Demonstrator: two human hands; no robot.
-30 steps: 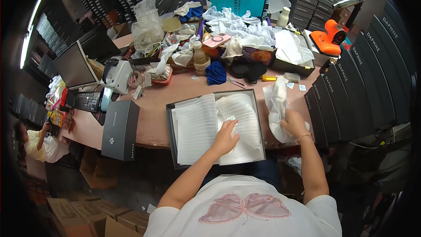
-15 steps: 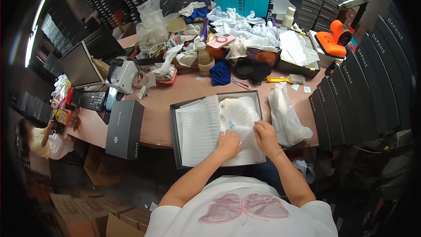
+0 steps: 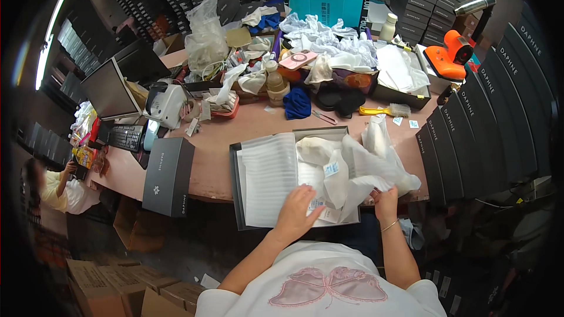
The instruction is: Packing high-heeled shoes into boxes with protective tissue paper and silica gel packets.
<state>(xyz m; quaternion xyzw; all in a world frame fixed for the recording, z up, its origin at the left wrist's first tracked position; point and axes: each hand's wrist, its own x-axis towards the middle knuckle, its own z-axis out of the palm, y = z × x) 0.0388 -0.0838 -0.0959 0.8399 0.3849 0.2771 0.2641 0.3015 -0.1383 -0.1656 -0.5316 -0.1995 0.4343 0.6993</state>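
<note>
Half a second ago my right hand [image 3: 386, 201] lay inside the open box [image 3: 237, 188] on the flattened paper; now it sits at the box's near right corner with a bunched sheet of white tissue paper [image 3: 364, 167] lifted and billowing above it. A second ago that hand was out to the right on the plastic bag, away from the box. My left hand [image 3: 298, 211] has hardly shifted and stays on the near edge of the ribbed foam sheet [image 3: 270, 176] that covers the box's left half.

My left forearm comes up from the lower edge at a slant, palm down, grip spread flat with fingers pressing the sheet beside a small white tag [image 3: 318, 203]. My right forearm rises more steeply, a thin bracelet at the wrist; its grip is pinched on the tissue's lower edge. The box lies on the pink desk [image 3: 211, 158] straight ahead of me, at its near edge, with a closed dark box [image 3: 168, 176] standing to its left.
</note>
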